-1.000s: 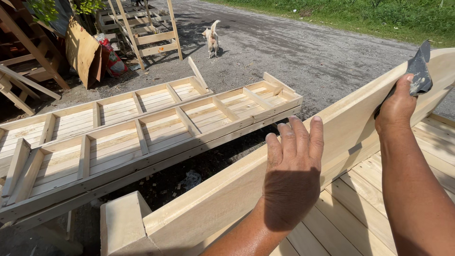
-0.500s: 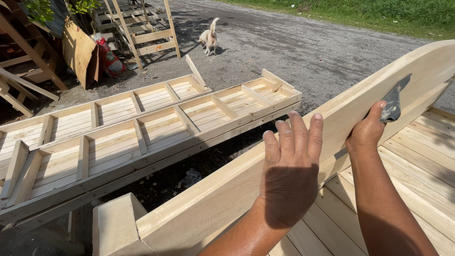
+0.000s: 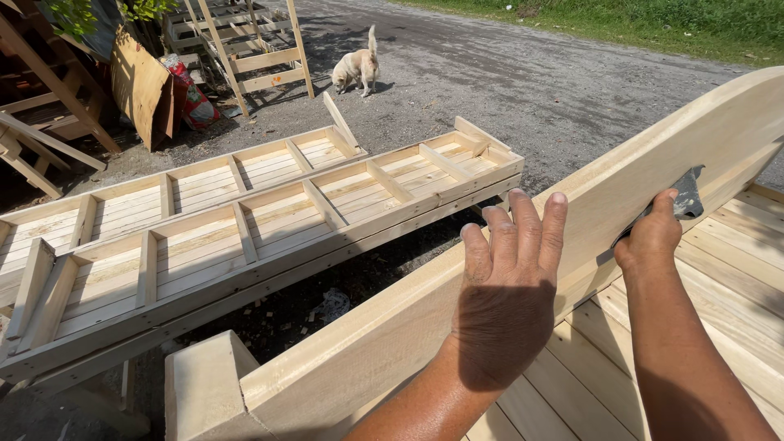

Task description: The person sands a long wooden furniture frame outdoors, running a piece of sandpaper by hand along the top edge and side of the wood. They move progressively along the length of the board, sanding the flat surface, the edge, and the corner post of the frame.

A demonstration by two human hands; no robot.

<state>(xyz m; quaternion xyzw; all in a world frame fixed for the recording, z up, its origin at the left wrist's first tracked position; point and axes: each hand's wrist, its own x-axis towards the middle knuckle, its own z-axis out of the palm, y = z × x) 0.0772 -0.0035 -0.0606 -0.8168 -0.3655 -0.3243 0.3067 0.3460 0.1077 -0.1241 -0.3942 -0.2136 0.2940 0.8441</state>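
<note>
Hands first: my left hand [image 3: 508,286] lies flat and open, fingers spread, pressed against the inner face of the curved pale board [image 3: 621,188]. My right hand [image 3: 649,238] is clenched around a grey sanding sheet [image 3: 684,194], held against that same board higher up. Beyond, two slatted wooden frames [image 3: 245,212] lie side by side. Farther off, a pale dog [image 3: 358,67] stands on the gravel road [image 3: 523,82].

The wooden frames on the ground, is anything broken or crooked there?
Nothing looks broken. One short loose slat leans tilted at the far end of the long slatted frames, unlike the fixed crosspieces. The left hand rests flat on the pale curved board; the right hand presses grey sandpaper against it.
</note>
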